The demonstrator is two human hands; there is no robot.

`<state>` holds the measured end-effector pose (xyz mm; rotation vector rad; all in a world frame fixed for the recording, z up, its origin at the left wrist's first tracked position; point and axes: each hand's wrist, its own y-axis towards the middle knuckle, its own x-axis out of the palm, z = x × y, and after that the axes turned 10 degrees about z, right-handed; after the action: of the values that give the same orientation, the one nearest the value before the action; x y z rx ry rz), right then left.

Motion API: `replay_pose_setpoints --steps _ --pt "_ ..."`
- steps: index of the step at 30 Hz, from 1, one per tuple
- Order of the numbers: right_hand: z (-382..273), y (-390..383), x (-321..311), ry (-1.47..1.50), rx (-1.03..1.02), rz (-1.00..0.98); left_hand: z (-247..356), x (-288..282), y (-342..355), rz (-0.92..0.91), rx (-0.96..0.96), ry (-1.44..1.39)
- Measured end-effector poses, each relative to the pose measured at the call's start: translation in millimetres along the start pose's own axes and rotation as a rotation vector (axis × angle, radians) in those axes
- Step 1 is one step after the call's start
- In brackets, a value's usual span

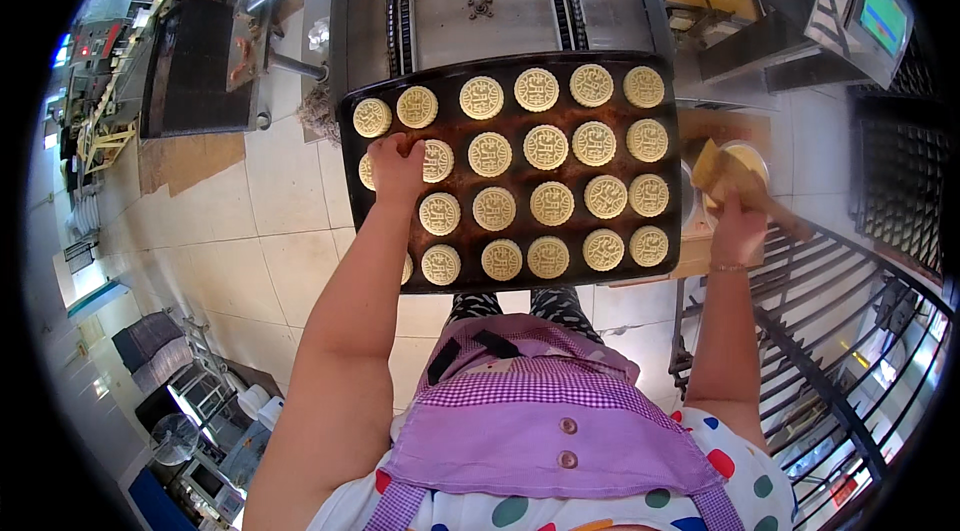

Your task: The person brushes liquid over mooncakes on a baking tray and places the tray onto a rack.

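Observation:
A dark baking tray (525,283) in front of me carries rows of round pale pastries, stamped like mooncakes. My left hand (398,169) reaches over the tray's left part, fingers curled and closed at the left edge of one mooncake (438,162). Another mooncake (366,172) shows partly beside that hand, and my forearm hides part of the left column. Off the tray's right side, my right hand (738,229) grips a wide pastry brush (722,174) with a wooden handle. The brush head is over a bowl (762,163) holding something pale yellow.
The tray's far side meets a metal machine bed (480,16) with chains along it. A control box with a lit screen (884,16) stands at the far right. Below it, a black barred rack (815,331) is close to my right arm. Tiled floor (235,261) lies to the left.

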<state>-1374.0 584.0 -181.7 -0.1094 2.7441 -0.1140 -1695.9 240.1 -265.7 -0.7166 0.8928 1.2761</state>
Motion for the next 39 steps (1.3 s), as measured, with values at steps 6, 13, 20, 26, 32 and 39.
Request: replay_pose_setpoints --steps 6,13,20,26,32,39 --pt "26 -23 -39 0.042 0.126 -0.001 8 25 30 -0.123 -0.299 0.091" --pt "68 18 -89 0.033 0.110 0.243 10 -3 22 -0.072 -0.110 0.165" --pt "160 106 -127 -0.382 -0.210 0.370 -22 -78 -116 -0.107 -0.100 -0.035" --pt "169 104 -113 -0.609 0.078 0.318 -82 -130 -239 -0.527 -0.285 0.277" --pt "154 90 -98 0.436 0.552 0.466 -84 -127 -274 -0.810 -0.511 0.110" --pt "155 53 -103 -0.267 0.046 0.200 -64 -113 -261 -0.980 -0.572 -0.062"
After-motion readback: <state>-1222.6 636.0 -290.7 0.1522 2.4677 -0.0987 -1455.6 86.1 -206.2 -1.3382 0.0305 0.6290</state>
